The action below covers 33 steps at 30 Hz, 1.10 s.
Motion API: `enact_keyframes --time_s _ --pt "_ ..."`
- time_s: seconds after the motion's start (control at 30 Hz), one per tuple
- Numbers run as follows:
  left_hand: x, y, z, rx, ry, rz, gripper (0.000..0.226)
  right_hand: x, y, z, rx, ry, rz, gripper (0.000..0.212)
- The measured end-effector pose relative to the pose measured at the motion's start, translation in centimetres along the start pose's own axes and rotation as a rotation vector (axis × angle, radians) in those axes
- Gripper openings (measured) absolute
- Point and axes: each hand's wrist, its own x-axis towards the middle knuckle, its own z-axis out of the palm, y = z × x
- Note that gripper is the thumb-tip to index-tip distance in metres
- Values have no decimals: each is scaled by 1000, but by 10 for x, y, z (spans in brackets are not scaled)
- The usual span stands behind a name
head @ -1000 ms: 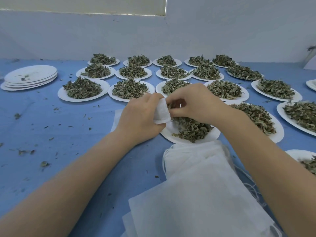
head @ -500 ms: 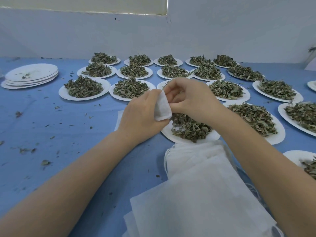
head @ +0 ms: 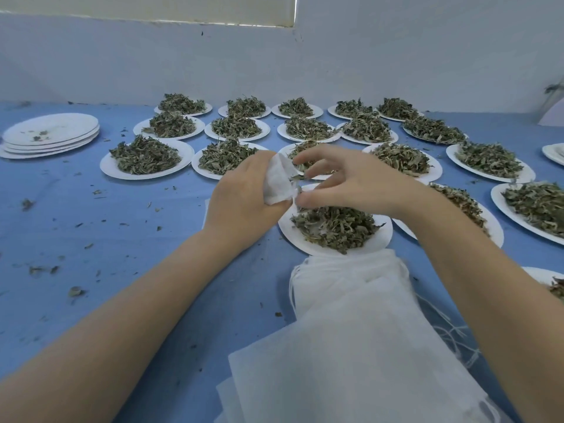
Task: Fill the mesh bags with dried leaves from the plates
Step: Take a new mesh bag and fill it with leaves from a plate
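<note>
Empty plates left of leaf plates, bags nearest

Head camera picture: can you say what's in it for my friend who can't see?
A left hand holds a small white bag while the right hand reaches to it, above a plate of dried leaves. More leaf plates cover a blue table.

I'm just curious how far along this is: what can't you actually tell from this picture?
- How full the mesh bag is: head view; the left hand wraps it.
- What the right hand's fingers pinch: blurred.
- How many spare bags are in the pile: overlapping, cut off by the bottom edge.
- The plate at far right: hidden by the right forearm, cut off by the edge.
</note>
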Motion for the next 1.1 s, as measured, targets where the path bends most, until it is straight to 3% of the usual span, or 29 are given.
enact_keyframes --time_s 0.17,0.23,0.3,0.4,0.5,0.67,0.87,1.1 --pt "-1 -3 0 19 -49 1 43 6 1 10 102 125 -62 21" --pt "-1 -4 0 53 -76 -1 44 8 6 6 -11 195 -74 12" --pt "-1 -5 -1 77 -94 -13 44 9 10 3 -280 177 -61 22" --pt "-1 -5 -1 90 -95 -24 45 13 13 11 -567 1 -25 57" --pt "-1 -5 -1 104 -103 -31 45 19 15 24 -706 -90 2 60" --pt "-1 -5 -2 131 -125 -23 51 18 15 26 -614 -92 -84 36" --pt "-2 -7 -2 151 -107 -10 51 19 14 20 -618 -93 -83 53" --pt "-2 -8 -1 155 -91 4 51 19 10 28 -676 -55 -183 28"
